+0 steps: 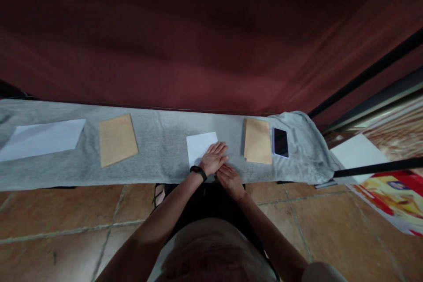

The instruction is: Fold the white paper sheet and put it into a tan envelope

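Observation:
A small white sheet of paper (198, 144), perhaps folded, lies on the grey cloth in front of me. My left hand (213, 158), with a black band on its wrist, rests flat on the sheet's right part, fingers stretched out to the right. Just below it, my right hand (230, 180) lies with its fingers extended, their tips touching or tucked at the edge of my left hand. Part of the paper is hidden beneath my hands. To the right are brown envelopes (258, 141) in a small stack, and farther left lies a single brown envelope (118, 140).
A long narrow surface carries the grey cloth (161, 141). White paper (46, 138) lies at its left end, a phone (280, 142) near its right end. A dark red curtain (198, 83) hangs behind. Black bars (380, 168) and a colourful box (396, 198) are at the right.

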The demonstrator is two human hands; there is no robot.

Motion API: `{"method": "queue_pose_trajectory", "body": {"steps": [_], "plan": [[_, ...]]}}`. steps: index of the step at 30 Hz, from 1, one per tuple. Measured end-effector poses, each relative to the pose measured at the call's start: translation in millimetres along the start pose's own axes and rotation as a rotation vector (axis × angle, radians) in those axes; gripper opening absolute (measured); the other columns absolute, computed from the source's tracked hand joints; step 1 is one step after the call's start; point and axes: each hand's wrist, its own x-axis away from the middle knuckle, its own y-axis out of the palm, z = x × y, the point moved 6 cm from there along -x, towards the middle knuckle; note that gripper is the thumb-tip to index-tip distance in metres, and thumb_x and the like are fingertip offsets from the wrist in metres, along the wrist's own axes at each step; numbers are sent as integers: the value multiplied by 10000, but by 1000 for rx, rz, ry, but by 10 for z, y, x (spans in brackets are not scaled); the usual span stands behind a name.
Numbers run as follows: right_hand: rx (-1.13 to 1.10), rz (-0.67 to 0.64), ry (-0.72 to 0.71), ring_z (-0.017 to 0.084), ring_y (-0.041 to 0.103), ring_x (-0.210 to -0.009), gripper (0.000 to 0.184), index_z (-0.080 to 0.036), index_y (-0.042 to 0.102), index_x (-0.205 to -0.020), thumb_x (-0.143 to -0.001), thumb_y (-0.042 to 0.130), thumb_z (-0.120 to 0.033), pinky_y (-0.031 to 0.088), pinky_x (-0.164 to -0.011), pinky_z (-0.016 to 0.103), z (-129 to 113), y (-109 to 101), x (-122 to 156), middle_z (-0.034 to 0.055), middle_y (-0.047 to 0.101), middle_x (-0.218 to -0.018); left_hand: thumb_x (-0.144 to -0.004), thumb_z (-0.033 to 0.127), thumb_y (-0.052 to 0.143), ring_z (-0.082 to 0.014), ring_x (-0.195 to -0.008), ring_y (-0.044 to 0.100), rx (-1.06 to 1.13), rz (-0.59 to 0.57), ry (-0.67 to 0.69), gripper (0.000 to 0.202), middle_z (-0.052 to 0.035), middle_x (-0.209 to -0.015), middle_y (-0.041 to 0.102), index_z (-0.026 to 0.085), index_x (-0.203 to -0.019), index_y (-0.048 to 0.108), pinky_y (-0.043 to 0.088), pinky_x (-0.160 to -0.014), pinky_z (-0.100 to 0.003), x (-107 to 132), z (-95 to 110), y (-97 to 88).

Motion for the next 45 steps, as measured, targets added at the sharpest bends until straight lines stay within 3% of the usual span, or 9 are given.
{"method": "queue_pose_trajectory", "body": {"steps": [6, 11, 15, 20, 25, 29, 36, 45], "plan": [[15, 79, -44, 200, 642, -1189, 311, -213, 703, -1182, -952, 539, -82, 467, -1117, 413, 5, -4, 42, 67, 699, -1275, -1032, 440, 271, -223, -1519, 234, -92, 23, -25, 562, -58, -1614, 344, 213, -1537, 369, 164, -1249, -433, 219, -480, -185], [-8, 73, -46, 208, 647, -1185, 341, -235, 694, -1205, -934, 569, -70, 477, -1110, 419, 11, 9, 56, 50, 697, -1282, -1026, 414, 285, -226, -1508, 268, -94, 50, -78, 553, -57, -1607, 356, 220, -1537, 370, 219, -1236, -439, 602, -935, -392], [-26, 94, -29, 202, 650, -1179, 332, -246, 701, -1198, -950, 554, -82, 483, -1105, 408, 14, -9, 57, 42, 699, -1277, -1010, 374, 323, -249, -1486, 320, -26, 118, -154, 531, -84, -1579, 404, 195, -1496, 441, 246, -1228, -472, 929, -1135, -491], [-40, 122, -30, 204, 667, -1141, 320, -251, 712, -1185, -961, 540, -100, 512, -1068, 409, -18, -42, 46, 45, 720, -1231, -958, 326, 430, -252, -1387, 473, 341, 302, -309, 462, -106, -1469, 549, 179, -1366, 587, 328, -1197, -456, 1150, -1088, -557], [-75, 160, -31, 204, 665, -1140, 318, -236, 709, -1196, -975, 518, -111, 526, -1052, 410, -95, -82, 50, 55, 725, -1216, -841, 294, 632, -244, -1121, 667, 1017, 503, -760, 351, -105, -1199, 721, 193, -1173, 685, 507, -1019, -433, 1262, -1056, -479], [-64, 177, -28, 205, 662, -1150, 317, -238, 711, -1193, -982, 508, -118, 526, -1053, 407, -156, -100, 68, 50, 729, -1206, -747, 227, 738, -186, -907, 715, 1391, 510, -983, 319, -96, -1004, 759, 166, -1056, 686, 565, -806, -313, 1300, -1024, -454], [-24, 185, -124, 196, 663, -1149, 296, -240, 716, -1185, -979, 531, -134, 510, -1072, 392, -308, -133, 118, 40, 733, -1203, -566, 184, 864, -164, -696, 701, 1533, 322, -1068, 358, -53, -754, 745, 148, -880, 697, 530, -650, -256, 1265, -983, -460], [36, 171, -150, 192, 670, -1120, 251, -249, 724, -1142, -981, 555, -156, 502, -1074, 388, -349, -128, 206, 39, 740, -1181, -466, 244, 916, -175, -720, 694, 1641, 339, -897, 426, -30, -775, 745, 158, -835, 719, 534, -678, -272, 1227, -793, -402]]}}
